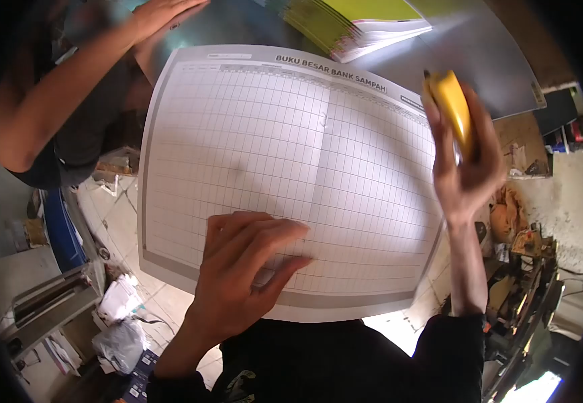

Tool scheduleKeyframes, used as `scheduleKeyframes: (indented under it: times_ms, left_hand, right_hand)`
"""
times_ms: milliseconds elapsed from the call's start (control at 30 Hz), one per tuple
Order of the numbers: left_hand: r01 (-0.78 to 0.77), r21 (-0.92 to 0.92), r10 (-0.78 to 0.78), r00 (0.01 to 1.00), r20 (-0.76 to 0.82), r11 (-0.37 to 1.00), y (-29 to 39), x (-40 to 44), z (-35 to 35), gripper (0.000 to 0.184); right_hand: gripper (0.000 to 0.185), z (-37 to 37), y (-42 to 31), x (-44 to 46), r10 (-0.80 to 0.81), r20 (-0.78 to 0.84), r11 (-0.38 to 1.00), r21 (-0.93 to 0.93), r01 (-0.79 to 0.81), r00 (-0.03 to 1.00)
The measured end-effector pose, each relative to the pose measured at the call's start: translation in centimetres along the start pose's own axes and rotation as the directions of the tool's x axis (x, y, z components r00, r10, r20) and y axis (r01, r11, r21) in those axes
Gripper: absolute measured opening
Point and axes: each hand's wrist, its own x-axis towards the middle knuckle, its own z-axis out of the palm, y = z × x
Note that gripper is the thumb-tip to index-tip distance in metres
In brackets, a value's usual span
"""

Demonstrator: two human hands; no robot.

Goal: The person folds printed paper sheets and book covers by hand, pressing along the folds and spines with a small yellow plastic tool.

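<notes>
A large printed ledger sheet [251,154], headed "BUKU BESAR BANK SAMPAH" and ruled in a grid, spreads out in front of me with a fold down its middle. Over its lower part is my left hand [244,262], fingers bent, thumb and forefinger apart, with nothing between them. Small marks show on the fold near the top. My right hand [469,161] is raised at the sheet's right edge, wrapped around a yellow tool that looks like a stapler [458,111], its dark tip pointing up. The fingers cover part of the tool.
Beyond the sheet, a stack of green-covered booklets [365,27] lies on the dark tabletop [486,54]. Another person's arm [63,101] reaches in at upper left. A plastic bag [122,342] sits at lower left, and clutter [519,235] lines the right side.
</notes>
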Motion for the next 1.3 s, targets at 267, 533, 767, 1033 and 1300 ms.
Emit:
scheduleKeyframes:
  times_ms: [267,533,767,1033,1300]
  left_hand:
    - [0.028,-0.104,-0.032,0.999,-0.036,0.994,-0.2,0.9,0.5,0.044]
    - [0.141,-0.031,-0.13,0.964,0.23,0.989,0.5,1.7,0.3,0.044]
    - [0.282,-0.03,-0.255,0.902,0.347,0.959,2.4,3.1,-0.6,0.038]
    - [0.443,0.066,-0.429,0.805,0.409,0.894,2.2,1.3,1.0,0.037]
    - [-0.14,0.148,0.038,0.838,0.544,0.979,4.2,-0.6,0.1,0.096]
  right_hand:
    - [0.036,2.4,3.8,1.6,0.523,0.104,0.828,0.174,-0.533,0.846]
    - [0.034,2.5,4.0,1.6,0.501,0.145,0.815,0.253,-0.521,0.853]
    - [0.033,2.7,5.6,0.4,0.411,0.166,0.797,0.412,-0.442,0.896]
    - [0.03,2.1,4.5,1.0,0.441,0.173,0.823,0.313,-0.474,0.881]
    - [0.034,2.4,4.3,1.8,0.466,0.209,0.794,0.331,-0.51,0.86]
